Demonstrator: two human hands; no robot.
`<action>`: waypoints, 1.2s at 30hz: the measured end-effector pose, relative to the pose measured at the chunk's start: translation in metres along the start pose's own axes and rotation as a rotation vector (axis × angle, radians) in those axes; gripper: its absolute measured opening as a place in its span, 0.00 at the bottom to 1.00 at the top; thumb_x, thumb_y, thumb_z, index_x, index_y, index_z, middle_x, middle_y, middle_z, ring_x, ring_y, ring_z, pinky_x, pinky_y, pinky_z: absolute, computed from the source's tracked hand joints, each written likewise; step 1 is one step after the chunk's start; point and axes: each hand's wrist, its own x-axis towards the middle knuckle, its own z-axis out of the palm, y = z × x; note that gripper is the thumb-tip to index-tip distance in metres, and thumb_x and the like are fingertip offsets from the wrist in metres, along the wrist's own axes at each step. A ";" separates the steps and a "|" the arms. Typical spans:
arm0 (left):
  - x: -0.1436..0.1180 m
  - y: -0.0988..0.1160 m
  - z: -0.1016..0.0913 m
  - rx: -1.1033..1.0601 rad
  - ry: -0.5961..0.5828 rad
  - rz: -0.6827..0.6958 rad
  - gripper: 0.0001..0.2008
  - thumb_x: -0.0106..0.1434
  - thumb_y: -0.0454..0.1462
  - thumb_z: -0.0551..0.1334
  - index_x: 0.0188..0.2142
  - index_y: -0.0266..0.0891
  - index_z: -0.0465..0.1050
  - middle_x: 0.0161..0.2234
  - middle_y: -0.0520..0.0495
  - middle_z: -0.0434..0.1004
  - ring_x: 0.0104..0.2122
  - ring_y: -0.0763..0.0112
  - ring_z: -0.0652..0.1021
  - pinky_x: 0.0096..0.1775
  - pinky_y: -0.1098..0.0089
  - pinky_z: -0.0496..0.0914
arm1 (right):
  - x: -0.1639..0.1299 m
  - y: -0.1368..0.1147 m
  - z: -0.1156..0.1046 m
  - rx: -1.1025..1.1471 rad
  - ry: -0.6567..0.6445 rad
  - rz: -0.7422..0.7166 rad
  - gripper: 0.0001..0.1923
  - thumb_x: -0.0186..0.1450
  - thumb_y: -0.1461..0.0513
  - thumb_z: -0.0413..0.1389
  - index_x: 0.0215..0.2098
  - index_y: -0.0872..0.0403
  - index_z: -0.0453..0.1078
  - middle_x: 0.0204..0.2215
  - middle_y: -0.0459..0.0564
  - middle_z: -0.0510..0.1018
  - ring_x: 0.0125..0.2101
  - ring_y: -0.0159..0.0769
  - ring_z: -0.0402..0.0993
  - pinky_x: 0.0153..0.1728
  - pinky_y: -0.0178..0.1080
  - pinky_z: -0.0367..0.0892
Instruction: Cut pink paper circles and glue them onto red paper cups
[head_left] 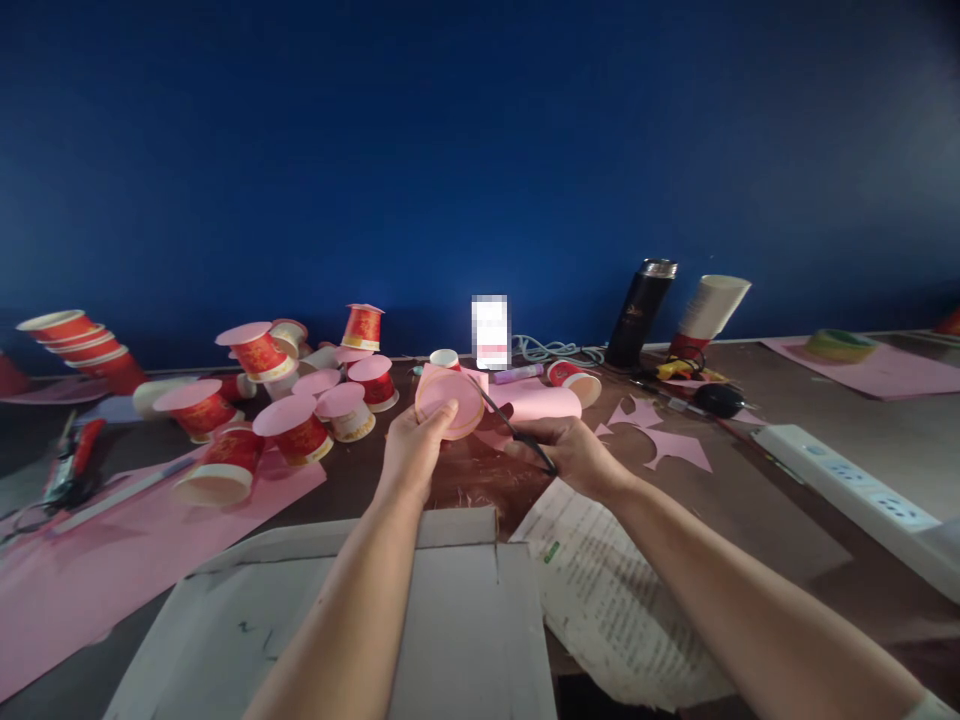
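Brown table point(750, 520) under a blue wall point(480, 150); left hand point(411, 445) grasps pink disc point(450, 400), right hand point(574, 452) scissors point(514, 428).

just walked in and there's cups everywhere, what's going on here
A person is at a cluttered table. Their left hand holds a pink paper piece up, while the right hand grips dark scissors whose blades touch it. Red paper cups capped with pink discs stand to the left, and pink offcuts lie to the right.

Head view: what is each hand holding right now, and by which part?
Left hand grips a pink-paper-covered cup by its rim edge. Right hand holds black scissors by the handles, blades toward the cup.
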 end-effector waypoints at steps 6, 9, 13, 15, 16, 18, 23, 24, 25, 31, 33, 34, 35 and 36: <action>0.002 -0.002 -0.001 -0.005 0.019 0.006 0.20 0.48 0.49 0.69 0.31 0.33 0.77 0.23 0.50 0.73 0.21 0.76 0.68 0.25 0.74 0.61 | 0.000 0.001 0.000 0.047 -0.029 -0.004 0.25 0.54 0.52 0.65 0.47 0.56 0.78 0.26 0.47 0.78 0.26 0.32 0.69 0.27 0.35 0.62; 0.003 -0.004 -0.001 -0.021 0.019 0.002 0.21 0.48 0.50 0.69 0.32 0.33 0.77 0.23 0.50 0.73 0.22 0.76 0.68 0.24 0.74 0.61 | 0.000 0.001 0.001 0.052 -0.028 0.012 0.24 0.54 0.52 0.66 0.47 0.55 0.78 0.27 0.47 0.78 0.27 0.33 0.69 0.28 0.35 0.62; 0.002 -0.004 0.001 -0.096 0.011 -0.017 0.24 0.47 0.51 0.70 0.33 0.33 0.77 0.26 0.49 0.74 0.23 0.77 0.68 0.24 0.75 0.61 | 0.000 0.003 0.003 0.081 -0.019 0.012 0.25 0.54 0.52 0.66 0.46 0.55 0.78 0.28 0.48 0.78 0.27 0.33 0.70 0.28 0.36 0.64; 0.000 -0.003 0.003 -0.161 -0.012 -0.054 0.25 0.46 0.52 0.70 0.36 0.34 0.77 0.29 0.47 0.76 0.25 0.76 0.69 0.24 0.75 0.61 | 0.001 0.005 0.004 0.101 -0.020 -0.018 0.26 0.54 0.51 0.65 0.47 0.56 0.78 0.28 0.48 0.79 0.28 0.34 0.71 0.31 0.37 0.65; -0.001 -0.002 0.004 -0.186 -0.026 -0.072 0.26 0.45 0.51 0.71 0.37 0.34 0.77 0.31 0.47 0.76 0.26 0.76 0.70 0.24 0.75 0.61 | 0.002 0.006 0.005 0.105 -0.022 -0.031 0.26 0.54 0.51 0.65 0.47 0.56 0.78 0.28 0.48 0.79 0.29 0.34 0.71 0.32 0.37 0.66; -0.003 -0.001 0.005 -0.211 -0.041 -0.096 0.26 0.45 0.50 0.71 0.38 0.34 0.77 0.31 0.47 0.77 0.26 0.75 0.71 0.24 0.76 0.61 | 0.002 0.007 0.006 0.111 -0.029 -0.038 0.25 0.55 0.52 0.66 0.47 0.56 0.77 0.29 0.48 0.79 0.31 0.35 0.72 0.34 0.38 0.66; -0.002 -0.003 0.006 -0.182 -0.031 -0.103 0.22 0.46 0.47 0.71 0.36 0.34 0.77 0.28 0.49 0.77 0.23 0.75 0.70 0.25 0.74 0.61 | 0.002 0.007 0.006 0.105 -0.064 -0.019 0.24 0.55 0.53 0.65 0.48 0.55 0.77 0.29 0.48 0.78 0.30 0.34 0.71 0.32 0.37 0.65; -0.001 -0.004 0.005 -0.176 -0.036 -0.098 0.21 0.47 0.47 0.71 0.36 0.34 0.77 0.28 0.48 0.78 0.23 0.74 0.71 0.26 0.73 0.62 | 0.002 0.007 0.005 0.094 -0.064 -0.018 0.24 0.55 0.53 0.65 0.48 0.55 0.77 0.29 0.48 0.78 0.29 0.33 0.70 0.32 0.36 0.65; -0.001 -0.005 0.005 -0.171 -0.044 -0.090 0.21 0.47 0.46 0.71 0.36 0.34 0.78 0.28 0.48 0.78 0.23 0.74 0.72 0.27 0.73 0.63 | 0.002 0.007 0.005 0.082 -0.063 -0.017 0.24 0.55 0.52 0.65 0.48 0.55 0.77 0.28 0.47 0.78 0.28 0.33 0.69 0.31 0.36 0.64; -0.003 -0.005 0.005 -0.097 -0.106 -0.080 0.19 0.48 0.45 0.70 0.36 0.34 0.79 0.30 0.45 0.80 0.28 0.66 0.76 0.33 0.68 0.68 | 0.002 0.005 0.003 0.067 -0.058 -0.028 0.26 0.54 0.52 0.66 0.49 0.55 0.76 0.28 0.47 0.78 0.28 0.33 0.70 0.31 0.37 0.65; -0.004 -0.004 0.005 -0.081 -0.126 -0.081 0.19 0.49 0.45 0.70 0.37 0.34 0.79 0.31 0.44 0.80 0.29 0.65 0.77 0.33 0.68 0.68 | 0.002 0.006 0.003 0.096 -0.063 -0.025 0.27 0.54 0.51 0.66 0.49 0.54 0.76 0.30 0.48 0.79 0.30 0.35 0.71 0.34 0.38 0.66; -0.005 -0.003 0.005 -0.078 -0.130 -0.080 0.19 0.49 0.45 0.70 0.37 0.34 0.79 0.31 0.44 0.81 0.29 0.65 0.77 0.34 0.68 0.68 | 0.003 0.007 0.004 0.102 -0.063 -0.024 0.27 0.54 0.51 0.66 0.49 0.54 0.76 0.30 0.49 0.79 0.30 0.35 0.71 0.34 0.38 0.67; -0.005 -0.003 0.005 -0.078 -0.132 -0.079 0.19 0.49 0.45 0.70 0.37 0.34 0.79 0.31 0.44 0.81 0.30 0.65 0.77 0.34 0.68 0.69 | 0.003 0.008 0.004 0.102 -0.059 -0.026 0.27 0.54 0.50 0.66 0.49 0.55 0.76 0.30 0.49 0.79 0.30 0.35 0.71 0.35 0.39 0.67; -0.006 -0.002 0.005 -0.079 -0.130 -0.080 0.19 0.49 0.45 0.70 0.37 0.34 0.79 0.31 0.44 0.81 0.30 0.65 0.77 0.34 0.68 0.69 | 0.003 0.010 0.004 0.099 -0.053 -0.028 0.27 0.54 0.50 0.65 0.49 0.55 0.76 0.30 0.49 0.79 0.30 0.35 0.71 0.35 0.39 0.67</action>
